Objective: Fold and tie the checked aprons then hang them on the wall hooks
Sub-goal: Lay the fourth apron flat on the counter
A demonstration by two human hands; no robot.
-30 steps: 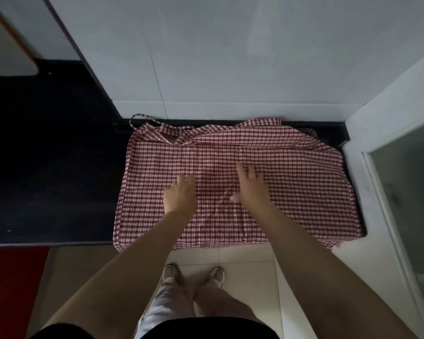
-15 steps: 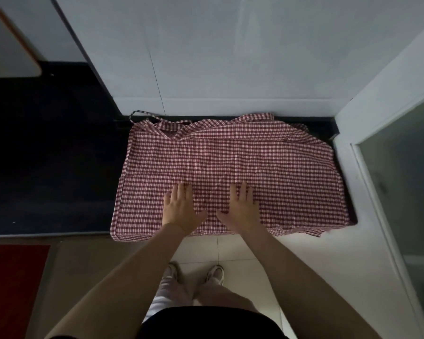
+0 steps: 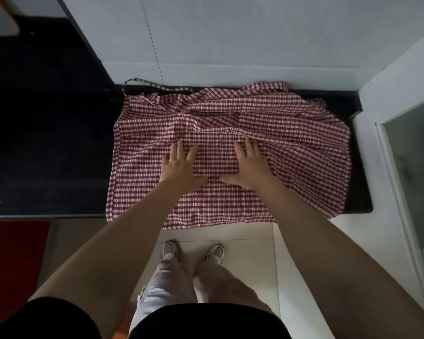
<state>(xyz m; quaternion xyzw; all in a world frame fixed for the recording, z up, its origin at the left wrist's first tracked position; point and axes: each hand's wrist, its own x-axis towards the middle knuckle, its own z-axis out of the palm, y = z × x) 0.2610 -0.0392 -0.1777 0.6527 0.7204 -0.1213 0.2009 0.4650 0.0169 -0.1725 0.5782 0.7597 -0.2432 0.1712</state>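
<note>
Head view. A red checked apron spread flat over a dark ledge, long axis running left to right, near hem hanging a little over the ledge front, above the pale floor tiles. Far edge bunched and wrinkled against the foot of the white wall. One strap looping out past the far left corner of the apron, lying on the dark top.

Both hands resting on the apron, palms down, near its middle line and a little toward the near hem. Left hand flat on the cloth, fingers straight and spread fairly wide, holding nothing. Right hand just beside it, apart by a narrow strip of cloth, fingers straight and closer together, also gripping nothing; a ridge of gathered cloth standing right in front of its fingertips.

Judged step: smoothing before the first fold. More cloth lying to the right of the right hand than to the left of the left hand, so right hand nearer to the long right half, left hand nearer to the strap corner. Likely fold across the long axis, one side brought over the other. No wall hooks visible from here.

Two shoes on the tiles below the near hem; a red mat far left of the apron.
</note>
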